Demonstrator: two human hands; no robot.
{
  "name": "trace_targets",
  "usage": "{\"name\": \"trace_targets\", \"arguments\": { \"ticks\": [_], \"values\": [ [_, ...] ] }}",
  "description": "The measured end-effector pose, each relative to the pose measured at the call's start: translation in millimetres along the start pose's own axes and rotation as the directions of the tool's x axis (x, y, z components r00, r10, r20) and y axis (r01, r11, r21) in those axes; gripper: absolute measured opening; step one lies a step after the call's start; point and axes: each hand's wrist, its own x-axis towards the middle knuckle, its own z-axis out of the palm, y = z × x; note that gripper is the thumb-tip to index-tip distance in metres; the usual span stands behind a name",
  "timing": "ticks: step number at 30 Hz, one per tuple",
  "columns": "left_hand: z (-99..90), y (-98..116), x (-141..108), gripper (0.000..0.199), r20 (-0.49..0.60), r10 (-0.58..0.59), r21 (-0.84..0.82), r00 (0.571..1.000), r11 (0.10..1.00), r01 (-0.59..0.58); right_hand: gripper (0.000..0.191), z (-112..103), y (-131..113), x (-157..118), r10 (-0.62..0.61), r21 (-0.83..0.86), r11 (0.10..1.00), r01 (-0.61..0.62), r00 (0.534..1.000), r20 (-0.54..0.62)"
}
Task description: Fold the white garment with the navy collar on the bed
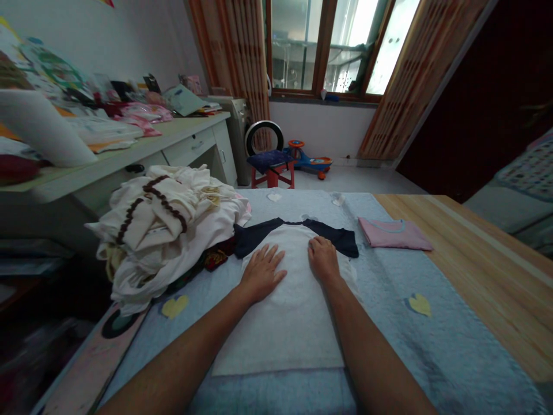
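A white T-shirt (289, 323) with dark navy sleeves lies spread flat, its neckline pointing away from me. My left hand (262, 273) rests palm down on the left part of its chest, fingers spread. On the right part of the chest lies my right hand (323, 258), palm down, its fingers slightly bent and close together; nothing shows in its grasp. Under the shirt is a light blue blanket (397, 357) with yellow hearts. Right of the shirt sits a folded pink garment (394, 234) with a light blue neckline.
A heap of cream-white cloth (173, 225) with brown trim is piled at the left. Bare wooden tabletop (484, 271) runs along the right. Beyond stand a cluttered desk (190, 135), a red stool (273, 176) with a dark cushion, and a blue-orange ride-on toy (309, 160).
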Motion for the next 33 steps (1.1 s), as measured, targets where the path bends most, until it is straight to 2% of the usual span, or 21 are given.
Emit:
{"name": "trace_targets", "arguments": {
  "ticks": [6, 12, 16, 19, 26, 29, 33],
  "values": [
    [-1.5, 2, -1, 0.056, -0.020, -0.033, -0.007, 0.999, 0.999, 0.033, 0.037, -5, -5, 0, -0.002, -0.039, 0.999, 0.004, 0.999, 0.049],
    [-0.9, 1, -3, 0.055, -0.037, -0.004, 0.018, 0.999, 1.000, 0.004, 0.059, -6, -26, -19, 0.041, -0.064, 0.998, -0.025, 0.964, 0.264],
    [-1.4, 1, -3, 0.052, -0.044, 0.007, 0.036, 0.999, 0.999, -0.005, 0.057, -8, -35, -39, -0.149, -0.008, 0.987, 0.158, 0.945, 0.290],
    [-2.9, 1, -4, 0.052, -0.047, 0.012, 0.042, 0.999, 0.999, -0.010, 0.057, -12, -28, -46, -0.173, -0.013, 0.983, 0.184, 0.943, 0.283],
    [-6.0, 2, -12, 0.064, 0.016, 0.001, 0.039, 1.000, 0.999, -0.002, 0.061, -23, 14, -49, 0.042, -0.118, 0.993, -0.015, 0.973, 0.228],
    [-6.5, 0, -19, 0.066, 0.024, 0.002, 0.043, 1.000, 0.999, -0.003, 0.063, -23, 26, -54, 0.056, -0.134, 0.991, -0.027, 0.975, 0.213],
    [-7.1, 1, -28, 0.063, 0.021, -0.006, 0.056, 1.000, 0.998, 0.005, 0.061, -23, 29, -60, 0.038, -0.134, 0.991, -0.016, 0.985, 0.170]
  ]
}}
